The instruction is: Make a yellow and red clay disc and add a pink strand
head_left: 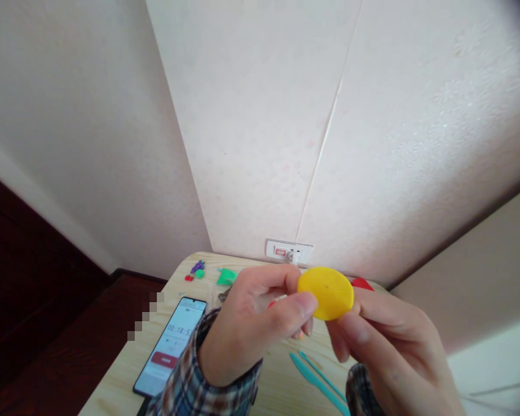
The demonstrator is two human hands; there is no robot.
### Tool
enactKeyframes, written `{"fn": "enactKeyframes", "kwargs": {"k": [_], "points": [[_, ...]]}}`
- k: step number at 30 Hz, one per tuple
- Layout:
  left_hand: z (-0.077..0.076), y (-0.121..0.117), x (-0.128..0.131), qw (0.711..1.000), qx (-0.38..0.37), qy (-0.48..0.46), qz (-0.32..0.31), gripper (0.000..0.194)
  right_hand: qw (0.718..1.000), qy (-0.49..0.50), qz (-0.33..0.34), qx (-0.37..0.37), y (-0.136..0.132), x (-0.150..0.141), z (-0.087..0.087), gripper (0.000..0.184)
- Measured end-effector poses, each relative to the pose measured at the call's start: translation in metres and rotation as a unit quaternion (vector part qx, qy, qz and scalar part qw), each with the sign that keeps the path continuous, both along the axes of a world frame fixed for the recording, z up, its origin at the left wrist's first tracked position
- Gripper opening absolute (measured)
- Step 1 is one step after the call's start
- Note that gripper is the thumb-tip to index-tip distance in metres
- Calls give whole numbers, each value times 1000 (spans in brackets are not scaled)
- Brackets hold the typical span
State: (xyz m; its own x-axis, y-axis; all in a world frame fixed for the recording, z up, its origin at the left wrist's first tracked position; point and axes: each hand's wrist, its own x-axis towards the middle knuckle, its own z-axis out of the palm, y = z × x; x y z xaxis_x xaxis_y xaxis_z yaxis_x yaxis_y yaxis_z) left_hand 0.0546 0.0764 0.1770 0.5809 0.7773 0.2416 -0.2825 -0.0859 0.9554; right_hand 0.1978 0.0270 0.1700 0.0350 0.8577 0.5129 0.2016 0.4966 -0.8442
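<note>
A flat yellow disc of what looks like modelling clay (326, 293) is held up above the table between both hands. My left hand (264, 318) pinches its left edge between thumb and fingers. On the opposite edge, my right hand (385, 341) grips it with thumb and forefinger. Below the hands lie a teal plastic knife (314, 378) and a thinner teal stick tool (318, 370), side by side. Something small and red or orange behind the left fingers is mostly hidden.
On the wooden table (112, 375), a phone (171, 346) showing a timer lies at the left. Small clay pieces include purple grapes (197, 266), red cherries (189, 278) and a green lump (226, 277). A red piece (363, 284) sits behind my right hand. A wall socket (289, 251) holds a plug.
</note>
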Motion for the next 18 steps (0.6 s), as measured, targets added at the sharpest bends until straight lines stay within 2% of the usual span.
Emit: {"fn": "enactKeyframes", "kwargs": {"k": [3, 8, 11, 15, 18], "points": [[1, 0, -1, 1000, -7, -15, -14, 36, 1000, 6, 7, 5, -1, -3, 4, 40], [6, -3, -1, 998, -12, 11, -58, 43, 999, 35, -19, -6, 0, -7, 5, 44], [2, -3, -1, 998, -22, -1, -51, 44, 1000, 14, -19, -13, 0, -5, 4, 43], [-5, -1, 0, 998, -40, -26, -45, 44, 999, 17, -26, -22, -1, -2, 3, 31], [-4, 0, 1, 997, -47, -46, -45, 42, 999, 31, -22, -30, -2, -3, 5, 35]]}}
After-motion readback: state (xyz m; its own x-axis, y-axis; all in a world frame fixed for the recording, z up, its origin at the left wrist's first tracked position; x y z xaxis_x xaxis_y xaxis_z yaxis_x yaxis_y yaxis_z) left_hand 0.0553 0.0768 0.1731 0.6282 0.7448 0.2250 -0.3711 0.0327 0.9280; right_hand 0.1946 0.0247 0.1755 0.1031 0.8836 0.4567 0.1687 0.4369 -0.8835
